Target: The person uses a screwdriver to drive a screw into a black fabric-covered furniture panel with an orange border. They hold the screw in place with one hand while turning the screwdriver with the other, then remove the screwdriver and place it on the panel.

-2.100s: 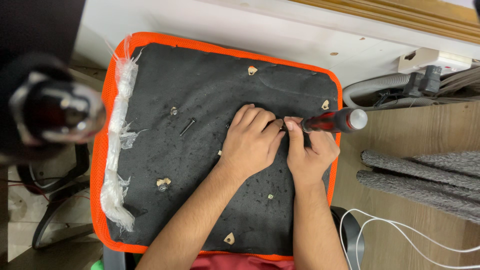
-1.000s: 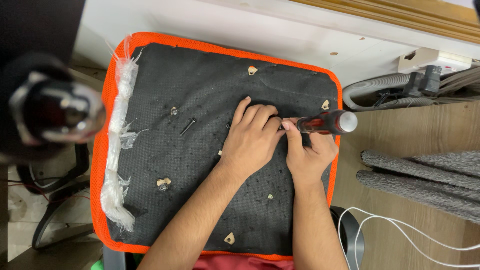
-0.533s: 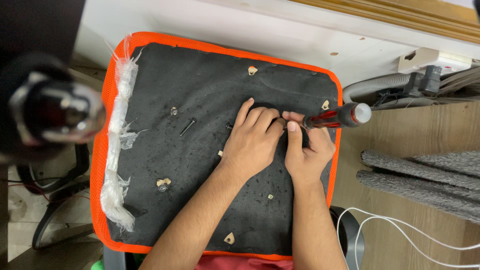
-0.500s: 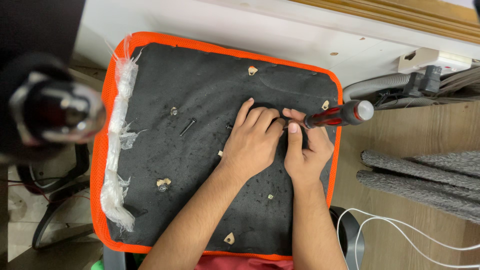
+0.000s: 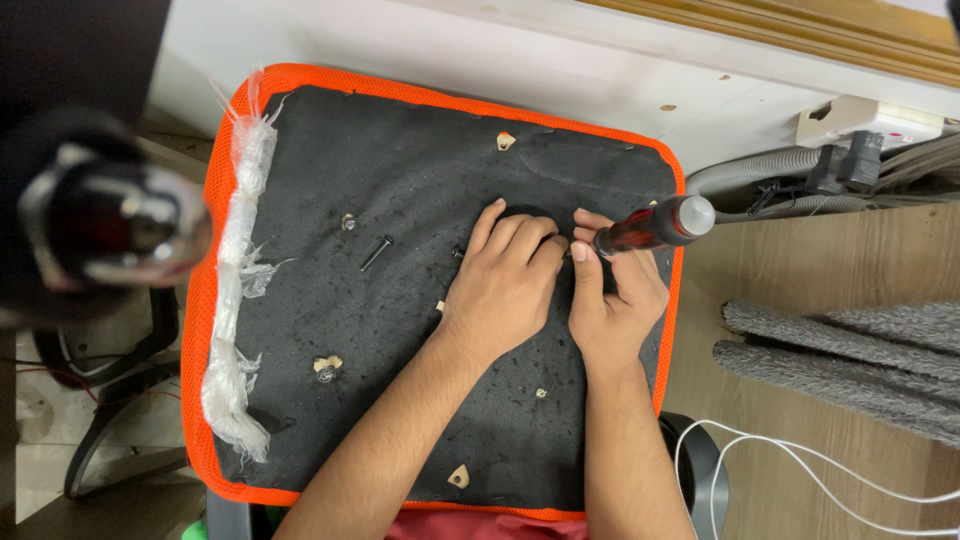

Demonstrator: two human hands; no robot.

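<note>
An upturned chair seat [image 5: 400,170], black underneath with an orange mesh edge, lies below me. My left hand [image 5: 505,280] rests flat on the black underside near its right half, fingers together over a spot beside the tool's tip. My right hand [image 5: 615,300] grips a screwdriver [image 5: 655,225] with a dark red and black handle and a pale cap, its tip pointing left and hidden between my fingers. A loose black bolt [image 5: 376,252] lies on the seat to the left of my hands.
Torn clear plastic [image 5: 240,300] hangs along the seat's left edge. A blurred dark chair part [image 5: 110,220] looms at the left. A white power strip with plugs [image 5: 860,125] and a grey hose [image 5: 760,165] sit at the upper right, a white cable [image 5: 800,460] on the wooden floor.
The screwdriver handle has swung slightly up and down in my right hand while its tip stayed in place. My left hand has hardly moved.
</note>
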